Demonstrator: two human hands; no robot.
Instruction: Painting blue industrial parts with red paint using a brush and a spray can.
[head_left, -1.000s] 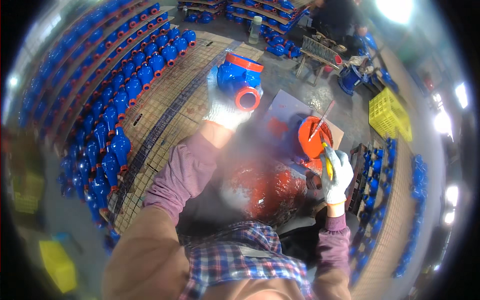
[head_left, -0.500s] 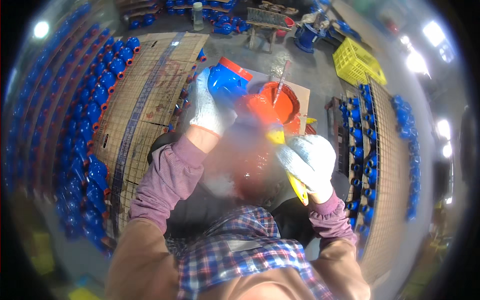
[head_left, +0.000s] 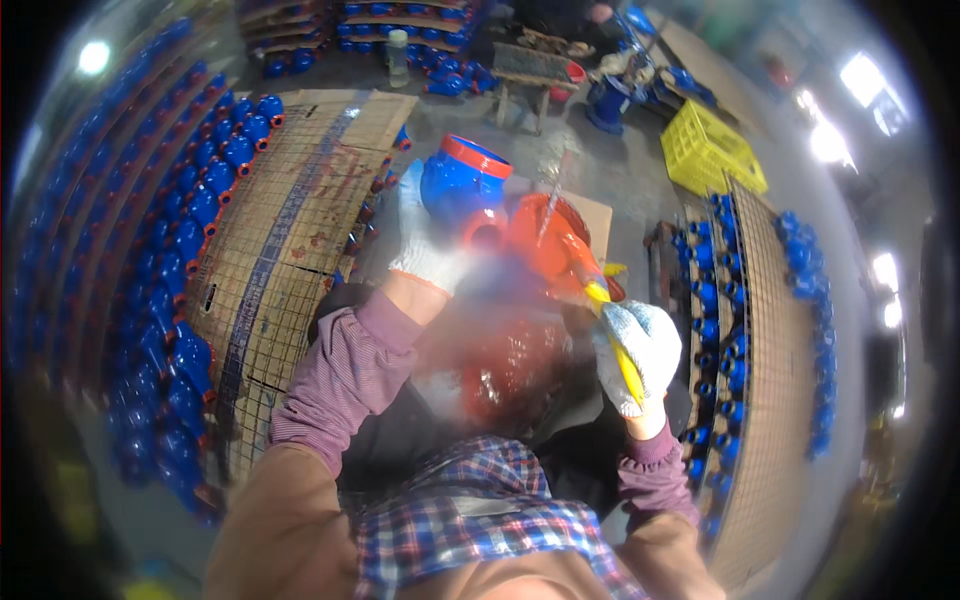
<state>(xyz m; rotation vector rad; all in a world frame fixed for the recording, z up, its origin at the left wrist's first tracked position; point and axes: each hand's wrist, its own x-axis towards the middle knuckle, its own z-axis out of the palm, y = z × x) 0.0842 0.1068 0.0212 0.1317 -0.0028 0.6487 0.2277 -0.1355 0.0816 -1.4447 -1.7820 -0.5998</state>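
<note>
A blue-painted metal pipe fitting (head_left: 455, 200) with orange-red rims is in my left hand (head_left: 425, 245), which wears a white knit glove. Its large mouth tilts up and away; a smaller red-rimmed outlet points toward me. My right hand (head_left: 645, 350), gloved too, is closed around the yellow handle of a paintbrush (head_left: 628, 370). The brush's red-coated head is at the near side of a paint bucket (head_left: 538, 212) of orange-red paint, apart from the fitting. A paint-streaked stick (head_left: 552, 205) leans in the bucket. Blur hides part of the area below the fitting.
At left, a mesh-topped cardboard sheet (head_left: 300, 200) lies beside rows of blue fittings (head_left: 190, 240). More fittings (head_left: 705, 300) stand on a rack at right, next to another mesh-covered board (head_left: 765, 330). Beyond are a yellow crate (head_left: 705, 150) and a small wooden bench (head_left: 540, 68).
My right hand has drawn the brush right and toward me, off the fitting to the bucket. The fitting has turned in my left hand, so its red-rimmed outlet now shows.
</note>
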